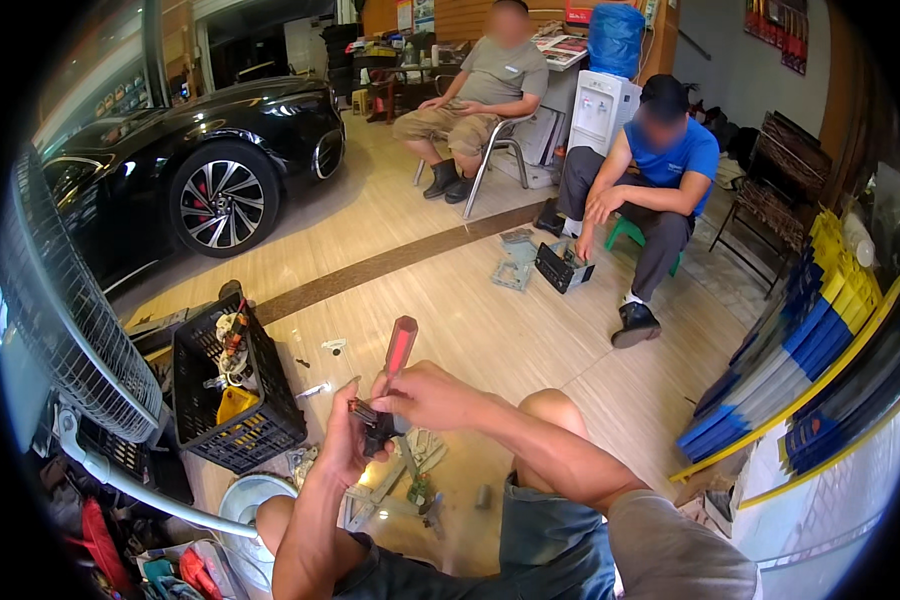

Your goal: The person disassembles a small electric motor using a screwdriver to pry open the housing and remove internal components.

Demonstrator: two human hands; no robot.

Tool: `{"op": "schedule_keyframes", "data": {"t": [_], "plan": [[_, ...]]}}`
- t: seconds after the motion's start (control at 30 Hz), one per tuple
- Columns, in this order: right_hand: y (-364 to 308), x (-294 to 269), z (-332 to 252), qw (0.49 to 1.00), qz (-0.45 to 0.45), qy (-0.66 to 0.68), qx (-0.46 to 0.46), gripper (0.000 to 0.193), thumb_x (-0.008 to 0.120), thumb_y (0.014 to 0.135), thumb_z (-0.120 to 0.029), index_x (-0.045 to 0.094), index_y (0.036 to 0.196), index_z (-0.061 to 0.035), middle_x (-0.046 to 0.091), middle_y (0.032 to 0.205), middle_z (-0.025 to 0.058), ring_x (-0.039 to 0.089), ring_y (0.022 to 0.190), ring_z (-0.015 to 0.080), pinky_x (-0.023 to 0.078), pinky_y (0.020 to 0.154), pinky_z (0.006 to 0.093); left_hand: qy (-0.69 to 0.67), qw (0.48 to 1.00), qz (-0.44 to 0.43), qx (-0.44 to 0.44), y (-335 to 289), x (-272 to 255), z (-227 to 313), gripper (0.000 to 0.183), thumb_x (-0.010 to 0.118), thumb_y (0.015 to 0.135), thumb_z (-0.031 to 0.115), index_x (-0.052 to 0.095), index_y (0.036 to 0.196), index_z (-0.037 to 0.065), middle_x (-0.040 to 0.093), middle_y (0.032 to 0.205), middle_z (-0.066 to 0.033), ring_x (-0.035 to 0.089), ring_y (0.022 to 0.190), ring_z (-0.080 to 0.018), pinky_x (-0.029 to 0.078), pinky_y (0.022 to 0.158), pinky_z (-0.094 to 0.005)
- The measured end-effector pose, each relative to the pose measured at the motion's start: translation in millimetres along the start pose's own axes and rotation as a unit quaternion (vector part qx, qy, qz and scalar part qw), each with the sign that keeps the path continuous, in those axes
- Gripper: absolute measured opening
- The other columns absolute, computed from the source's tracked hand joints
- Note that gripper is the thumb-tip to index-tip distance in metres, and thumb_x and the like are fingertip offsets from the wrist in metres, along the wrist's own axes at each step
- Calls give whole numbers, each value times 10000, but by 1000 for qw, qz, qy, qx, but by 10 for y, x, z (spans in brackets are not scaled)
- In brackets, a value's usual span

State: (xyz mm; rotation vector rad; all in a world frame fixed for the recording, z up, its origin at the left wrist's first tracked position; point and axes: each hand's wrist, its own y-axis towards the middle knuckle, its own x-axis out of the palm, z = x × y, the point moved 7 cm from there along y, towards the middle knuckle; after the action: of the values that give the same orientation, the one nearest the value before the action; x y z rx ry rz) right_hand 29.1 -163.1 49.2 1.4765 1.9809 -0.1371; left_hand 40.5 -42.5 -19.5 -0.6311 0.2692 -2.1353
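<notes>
Your right hand (pixel 425 390) pinches one screwdriver (pixel 401 346), red-handled, leaning slightly off upright, to the right of the crate (pixel 245 437). Your left hand (pixel 342 445) clasps one small black part (pixel 377 432) beneath it, also right of the crate. One car (pixel 120 160) stands beyond the crate; two people (pixel 660 165) sit beyond it, rightward.

The crate (pixel 245 440) looks like hard, dull plastic. Behind the crate, the car (pixel 255 118) is smooth and very shiny. Left of the crate, the fan (pixel 80 310) has a metal wire cage. Right of the crate, the screwdriver (pixel 400 347) has a smooth plastic-looking handle.
</notes>
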Motion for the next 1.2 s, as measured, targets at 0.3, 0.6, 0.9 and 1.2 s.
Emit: {"op": "schedule_keyframes", "data": {"t": [0.3, 0.6, 0.9, 1.2], "plan": [[16, -45, 18, 999, -22, -24, 5, 199, 614, 927, -218, 651, 1004, -39, 637, 763, 212, 636, 749, 374, 486, 712, 442, -10, 1000, -16, -22, 34, 66, -45, 654, 344, 861, 739, 575, 1044, 156, 584, 791, -48, 570, 572, -210, 381, 454, -290], [20, -46, -123, 995, -47, -79, 25, 216, 614, 905, -208, 659, 971, -7, 656, 820, 241, 652, 822, 409, 497, 754, 472, -9, 999, -21, -30, 35, 50, -123, 674, 337, 869, 740, 581, 1014, 129, 589, 795, -59, 579, 571, -223, 392, 447, -299], [23, -53, -25, 997, -40, -44, 51, 240, 610, 900, -220, 662, 974, 3, 653, 816, 246, 647, 840, 417, 497, 782, 480, -15, 999, -20, -40, -8, 71, -107, 677, 339, 871, 741, 584, 1002, 124, 578, 758, -53, 581, 556, -232, 404, 443, -312], [45, -69, -9, 997, -29, -31, 67, 238, 613, 895, -216, 664, 983, -1, 675, 807, 211, 661, 822, 374, 504, 788, 455, -15, 999, -22, -26, 20, 92, -115, 675, 368, 865, 729, 582, 989, 101, 593, 784, -48, 581, 536, -213, 356, 398, -270]]}}
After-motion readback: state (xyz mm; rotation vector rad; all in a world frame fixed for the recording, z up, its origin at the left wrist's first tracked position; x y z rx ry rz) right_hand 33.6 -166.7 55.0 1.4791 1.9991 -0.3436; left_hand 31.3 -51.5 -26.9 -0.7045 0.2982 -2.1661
